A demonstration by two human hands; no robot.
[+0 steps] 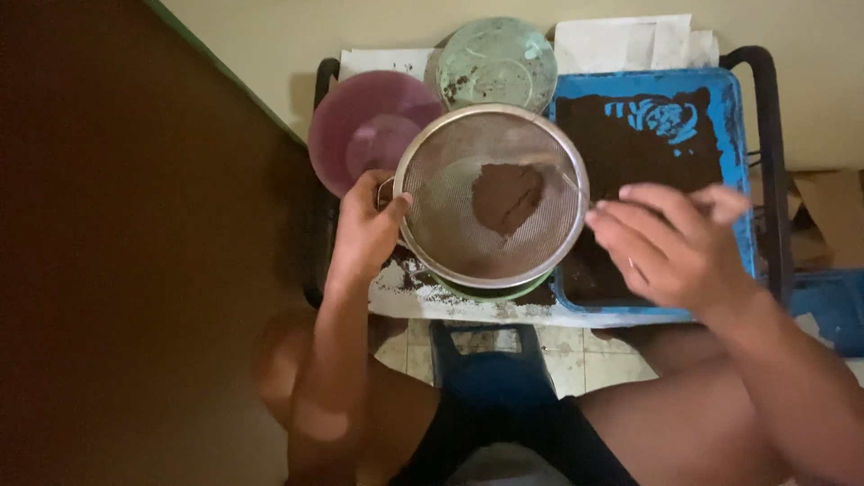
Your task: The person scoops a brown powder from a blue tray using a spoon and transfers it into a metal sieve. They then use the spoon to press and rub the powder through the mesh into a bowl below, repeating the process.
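- Your left hand [364,229] grips the round metal sieve [490,193] at its left rim, fingers curled around the small handle there and the thumb lying on the rim.
- Your right hand [670,243] is at the sieve's right edge, fingers spread loosely and nearly straight, their tips at or just beside the rim; they are blurred, so you cannot tell whether they actually touch it.
- The step in hand looks like sifting: a lump of brown powder [506,196] sits on the fine wire mesh, a little right of centre.
- The sieve is held over a green bowl [490,290], of which only a strip of rim shows beneath it.
- What this seems to call for next is a level sieve and light taps at the rim, so the powder falls into the bowl, not beside it.
- The blue tray [733,117] to your right is flat and rectangular, with dark, grainy powder spread over its floor.
- A smooth purple plate [373,130] and a pale green lid [497,63], speckled with powder, lie behind the sieve.
- The white tabletop [405,292] is dusted with spilled grains.
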